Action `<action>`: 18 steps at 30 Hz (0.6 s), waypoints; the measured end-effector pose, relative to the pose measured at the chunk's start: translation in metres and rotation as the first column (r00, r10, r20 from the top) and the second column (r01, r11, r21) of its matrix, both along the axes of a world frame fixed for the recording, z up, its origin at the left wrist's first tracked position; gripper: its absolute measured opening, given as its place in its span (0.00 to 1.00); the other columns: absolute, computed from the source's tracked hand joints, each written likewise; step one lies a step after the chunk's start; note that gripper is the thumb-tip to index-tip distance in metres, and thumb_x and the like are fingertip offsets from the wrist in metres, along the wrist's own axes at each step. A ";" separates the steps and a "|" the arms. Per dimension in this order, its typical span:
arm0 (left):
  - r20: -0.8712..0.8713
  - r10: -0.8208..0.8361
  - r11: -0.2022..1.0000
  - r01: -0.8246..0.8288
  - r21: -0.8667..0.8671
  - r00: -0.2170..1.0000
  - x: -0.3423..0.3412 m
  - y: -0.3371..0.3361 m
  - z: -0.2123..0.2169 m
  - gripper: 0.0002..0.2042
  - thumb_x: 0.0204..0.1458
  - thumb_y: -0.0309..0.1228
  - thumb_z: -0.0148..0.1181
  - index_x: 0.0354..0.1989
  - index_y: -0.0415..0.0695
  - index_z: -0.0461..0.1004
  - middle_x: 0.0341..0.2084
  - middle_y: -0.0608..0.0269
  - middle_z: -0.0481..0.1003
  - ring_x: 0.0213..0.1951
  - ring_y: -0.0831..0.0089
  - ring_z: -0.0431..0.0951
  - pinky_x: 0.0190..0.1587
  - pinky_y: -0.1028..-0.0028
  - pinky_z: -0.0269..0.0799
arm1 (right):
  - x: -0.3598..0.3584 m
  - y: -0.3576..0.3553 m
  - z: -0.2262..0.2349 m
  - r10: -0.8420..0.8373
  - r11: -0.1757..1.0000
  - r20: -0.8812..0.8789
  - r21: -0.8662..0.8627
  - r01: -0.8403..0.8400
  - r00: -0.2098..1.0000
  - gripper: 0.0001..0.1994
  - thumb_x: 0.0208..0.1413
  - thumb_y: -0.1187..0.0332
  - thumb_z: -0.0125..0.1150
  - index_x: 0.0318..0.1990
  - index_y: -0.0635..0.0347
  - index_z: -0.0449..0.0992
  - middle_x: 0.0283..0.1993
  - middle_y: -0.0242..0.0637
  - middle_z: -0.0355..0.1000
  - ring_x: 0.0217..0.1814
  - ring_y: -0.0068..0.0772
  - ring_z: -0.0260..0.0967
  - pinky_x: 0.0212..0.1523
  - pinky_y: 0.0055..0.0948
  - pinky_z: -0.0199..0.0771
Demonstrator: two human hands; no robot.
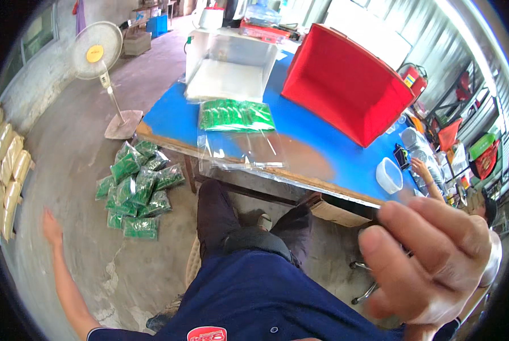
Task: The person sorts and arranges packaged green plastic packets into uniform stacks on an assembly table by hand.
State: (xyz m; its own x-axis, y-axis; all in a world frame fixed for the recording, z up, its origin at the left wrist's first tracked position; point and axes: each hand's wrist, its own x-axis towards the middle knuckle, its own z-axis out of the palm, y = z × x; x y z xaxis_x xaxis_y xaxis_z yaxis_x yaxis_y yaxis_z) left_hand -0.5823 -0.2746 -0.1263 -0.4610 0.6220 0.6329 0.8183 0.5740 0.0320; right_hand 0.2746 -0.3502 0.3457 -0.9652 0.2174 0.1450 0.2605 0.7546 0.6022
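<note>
My right hand (431, 256) is raised close in front at the lower right. Its fingers are loosely bent and apart, with nothing seen in them. Out at the far left, over the floor, is my left hand (51, 227); its fingers are small and blurred, and no held thing shows. Right of it, a pile of clear bags with green packets (138, 187) lies on the concrete floor. In front of me, a row of green packets (237, 115) lies in a clear plastic bag (237, 149), whose empty end hangs over the table's front edge. Neither hand touches it.
On the blue table (175, 122) stand a whitish bin (232, 79) lying open toward me, a tilted red crate (345, 85) and a small white tub (389, 175). A pedestal fan (97, 52) stands left. Another person's hand (422, 169) shows at the right.
</note>
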 end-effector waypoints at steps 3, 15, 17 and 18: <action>0.069 -0.172 0.985 0.174 -0.013 0.983 0.055 0.057 0.003 0.17 0.67 0.35 0.44 0.54 0.38 0.73 0.44 0.47 0.79 0.46 0.52 0.79 0.48 0.57 0.73 | -0.014 0.013 -0.005 0.107 0.991 0.029 0.082 -0.109 0.994 0.16 0.70 0.55 0.45 0.39 0.55 0.72 0.36 0.36 0.77 0.38 0.35 0.77 0.34 0.33 0.82; 0.520 -0.803 0.535 0.736 0.415 0.291 0.424 0.153 0.130 0.14 0.58 0.27 0.61 0.52 0.42 0.70 0.36 0.57 0.77 0.32 0.72 0.77 0.36 0.70 0.73 | -0.013 0.022 -0.010 0.051 0.995 -0.107 0.091 -0.041 0.993 0.44 0.56 0.69 0.66 0.74 0.31 0.45 0.43 0.39 0.78 0.37 0.38 0.80 0.36 0.31 0.87; 0.521 -0.814 0.505 0.756 0.416 0.256 0.448 0.169 0.138 0.14 0.58 0.27 0.61 0.52 0.41 0.71 0.37 0.59 0.77 0.32 0.75 0.76 0.36 0.72 0.73 | -0.016 0.051 0.008 0.367 0.918 0.227 0.069 -0.391 0.902 0.45 0.53 0.70 0.68 0.74 0.28 0.47 0.45 0.36 0.76 0.38 0.35 0.80 0.36 0.29 0.87; 0.538 -0.824 0.478 0.729 0.490 0.178 0.459 0.178 0.141 0.13 0.59 0.28 0.61 0.51 0.41 0.72 0.37 0.60 0.77 0.32 0.76 0.75 0.35 0.74 0.72 | -0.015 0.054 0.008 0.363 0.921 0.229 0.061 -0.385 0.903 0.45 0.53 0.70 0.68 0.74 0.28 0.47 0.45 0.36 0.76 0.38 0.35 0.80 0.36 0.29 0.87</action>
State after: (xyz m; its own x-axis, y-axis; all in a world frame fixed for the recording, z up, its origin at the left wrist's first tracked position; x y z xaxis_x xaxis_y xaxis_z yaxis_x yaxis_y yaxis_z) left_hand -0.1230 -0.0966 0.0144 -0.0470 0.8701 0.4906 0.5427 -0.3901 0.7438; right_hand 0.2592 -0.2963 0.3541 -0.9830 -0.1708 -0.0668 -0.1691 0.7030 0.6909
